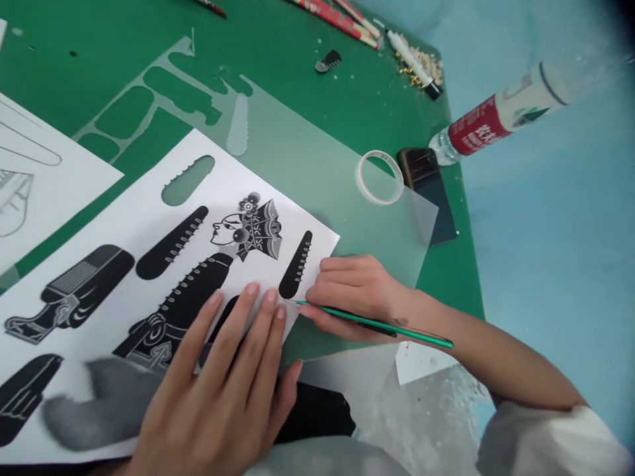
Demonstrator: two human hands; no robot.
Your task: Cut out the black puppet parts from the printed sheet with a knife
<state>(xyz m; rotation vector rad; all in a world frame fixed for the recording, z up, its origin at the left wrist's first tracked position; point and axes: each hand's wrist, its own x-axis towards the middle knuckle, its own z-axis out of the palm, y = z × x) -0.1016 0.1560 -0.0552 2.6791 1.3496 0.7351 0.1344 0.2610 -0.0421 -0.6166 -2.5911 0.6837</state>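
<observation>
My left hand [223,383] lies flat, fingers stretched out, pressing on a white printed sheet [149,218] of black shadow-puppet shapes. My right hand [354,291] is closed around a thin green tool [387,325], its tip touching the sheet's lower right edge beside a small black toothed shape [296,264]. A printed head with an ornate headdress [251,228] sits just above my fingers. Under the sheet lies a translucent plastic film [307,158] with cut-out holes.
All this rests on a green cutting mat [307,59]. A roll of tape [380,176], a dark phone [429,188] and a lying bottle with a red label [496,119] are at the right. Red sticks [337,16] and small scraps lie at the back. Another white sheet [40,172] is at the left.
</observation>
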